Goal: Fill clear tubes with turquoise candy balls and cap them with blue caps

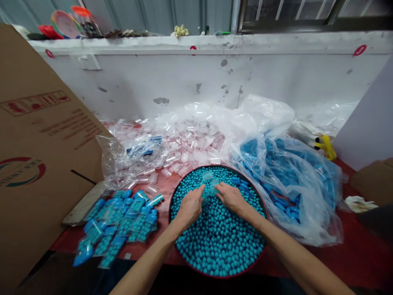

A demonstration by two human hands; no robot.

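A round basin (266, 213) with a dark red rim is filled with small turquoise balls (221, 241). Over its far half, my left hand (192, 203) is closed, its fingertips at a small clear plastic container (209, 189). From the other side my right hand (231, 197) pinches toward the same container; blur hides the exact grip. Just beyond the fingertips another clear piece (207, 176) shows against the balls. Several blue caps (242, 184) lie on the balls at the basin's right. Left of the basin are piled filled clear containers (125, 219) with blue caps.
Loose clear containers (196, 151) cover the table behind the basin. A plastic bag of blue caps (285, 172) spreads at the right. A tall cardboard box (39, 135) borders the left, beside a crumpled clear bag (123, 164). A white wall (132, 82) stands behind.
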